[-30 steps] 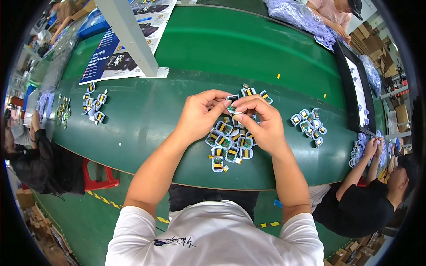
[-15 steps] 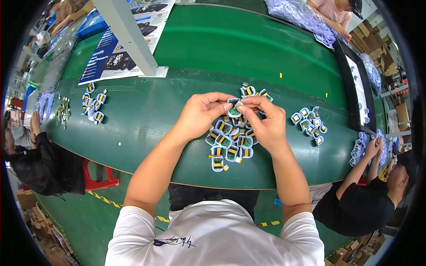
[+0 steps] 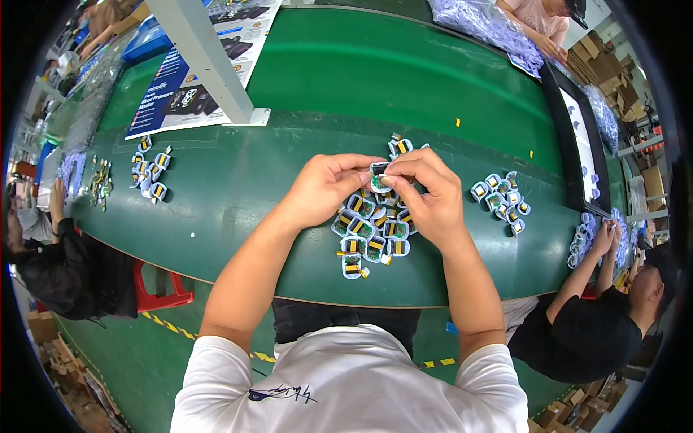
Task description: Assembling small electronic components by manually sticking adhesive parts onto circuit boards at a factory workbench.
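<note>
Head view: vs 1 s ago both hands sit a bit lower w/ the small component (image 3: 379,175) raised over the pile of components (image 3: 372,227), left hand (image 3: 328,189) & right hand (image 3: 426,198) pinching it narrow betw fingertips, wrists angled in, green table (image 3: 289,86) bare beyond, its near edge just below pile.

Small component (image 3: 379,173) pinched above pile (image 3: 372,231)

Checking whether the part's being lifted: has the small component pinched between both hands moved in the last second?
Barely. The small component stays pinched between the left hand and right hand, above the same pile of components.
</note>
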Available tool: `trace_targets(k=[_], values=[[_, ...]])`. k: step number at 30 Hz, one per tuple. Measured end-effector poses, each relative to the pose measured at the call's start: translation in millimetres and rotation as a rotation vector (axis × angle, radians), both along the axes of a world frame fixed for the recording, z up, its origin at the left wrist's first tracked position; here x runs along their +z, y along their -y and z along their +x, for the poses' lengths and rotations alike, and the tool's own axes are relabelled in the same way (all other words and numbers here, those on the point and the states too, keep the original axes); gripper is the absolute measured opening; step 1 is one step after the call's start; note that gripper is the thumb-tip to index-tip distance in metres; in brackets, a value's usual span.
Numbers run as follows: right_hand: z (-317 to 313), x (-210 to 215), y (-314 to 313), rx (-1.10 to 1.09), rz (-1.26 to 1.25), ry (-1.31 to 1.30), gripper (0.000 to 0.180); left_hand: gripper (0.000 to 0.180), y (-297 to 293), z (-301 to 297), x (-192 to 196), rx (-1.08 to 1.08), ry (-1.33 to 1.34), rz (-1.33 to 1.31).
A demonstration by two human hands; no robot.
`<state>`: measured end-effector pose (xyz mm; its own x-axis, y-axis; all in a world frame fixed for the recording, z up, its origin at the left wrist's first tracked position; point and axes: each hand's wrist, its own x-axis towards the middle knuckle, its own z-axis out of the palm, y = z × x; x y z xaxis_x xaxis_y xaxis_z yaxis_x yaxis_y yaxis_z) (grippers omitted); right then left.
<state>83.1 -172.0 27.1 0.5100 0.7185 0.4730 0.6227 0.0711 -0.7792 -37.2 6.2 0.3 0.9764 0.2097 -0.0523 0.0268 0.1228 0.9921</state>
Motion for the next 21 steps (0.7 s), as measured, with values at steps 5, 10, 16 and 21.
trace_targets(k=[5, 10, 16, 21], values=[[6, -6, 1, -0.041, -0.074, 0.177, 0.011, 0.029, 2, 0, 0, 0.001, -0.013, 0.012], [7, -11, 2, -0.070, -0.110, 0.187, 0.012, 0.029, 2, 1, -1, -0.001, -0.009, 0.015], [4, -10, 1, -0.111, -0.092, 0.116, 0.012, 0.028, 5, -1, 2, -0.005, 0.002, -0.012], [5, -10, 1, -0.113, -0.097, 0.147, 0.011, 0.030, 2, 0, 0, 0.009, -0.020, 0.001]])
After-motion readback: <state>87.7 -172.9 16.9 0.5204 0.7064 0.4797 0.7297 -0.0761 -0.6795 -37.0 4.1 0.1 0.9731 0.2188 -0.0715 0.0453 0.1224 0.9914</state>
